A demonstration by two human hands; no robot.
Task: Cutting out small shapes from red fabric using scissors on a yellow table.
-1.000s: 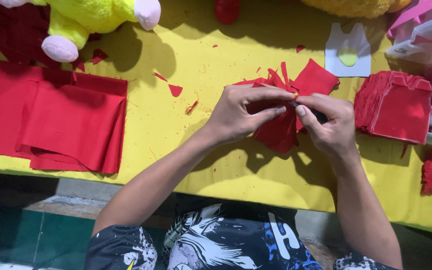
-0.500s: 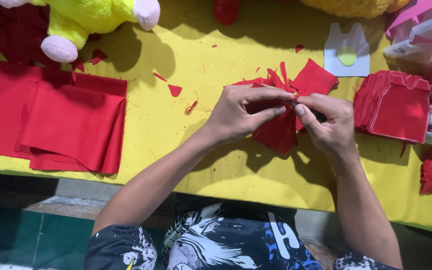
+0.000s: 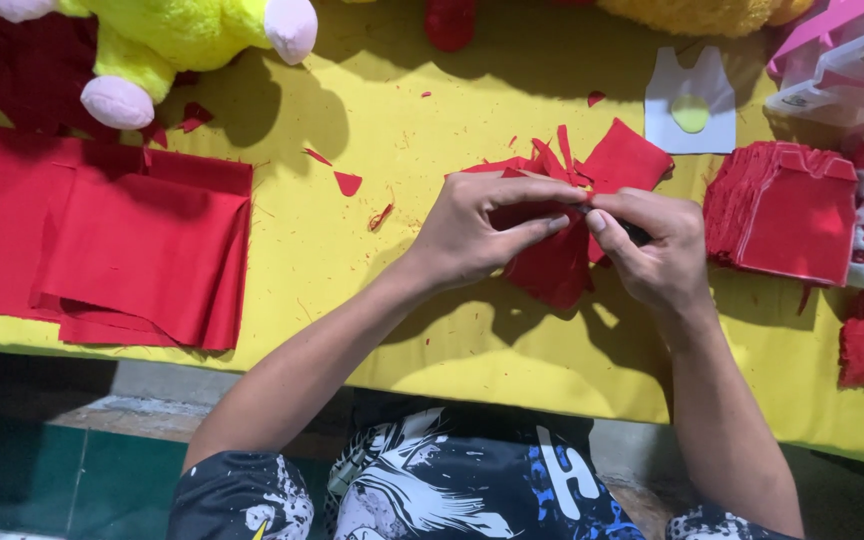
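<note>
yellow-and-pink plush toy [image 3: 182, 40]: cut off at table's far-left edge by top frame | dark slim tool [image 3: 636, 234] in right hand [image 3: 652, 250]: mostly hidden, kind unclear | red felt pieces [image 3: 562, 265]: partly covered by left hand [image 3: 482, 225] | pink plastic box [image 3: 832, 50]: far-right corner, cropped

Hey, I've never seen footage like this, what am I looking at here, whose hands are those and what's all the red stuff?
The one camera sits on a person's head and looks down at their own bare hands. The left hand and right hand together pinch a bunch of small red fabric pieces above a yellow table. On the left lies folded red cloth; on the right, a stack of cut red pieces. A yellow plush toy and a white shirt-shaped template lie farther back.
</note>
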